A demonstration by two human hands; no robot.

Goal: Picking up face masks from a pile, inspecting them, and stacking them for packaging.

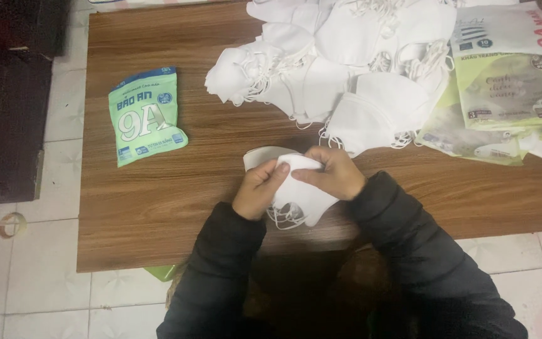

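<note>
On the wooden table (pixel 158 207), 2 hands (pixel 296 179) together, clamped on a white mask (pixel 299 191), long axis slanting down-right.

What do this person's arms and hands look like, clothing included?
Both arms wear dark, almost black, padded jacket sleeves reaching the wrists. The left hand and right hand are bare: no gloves, and no rings or watch that can be made out.
</note>
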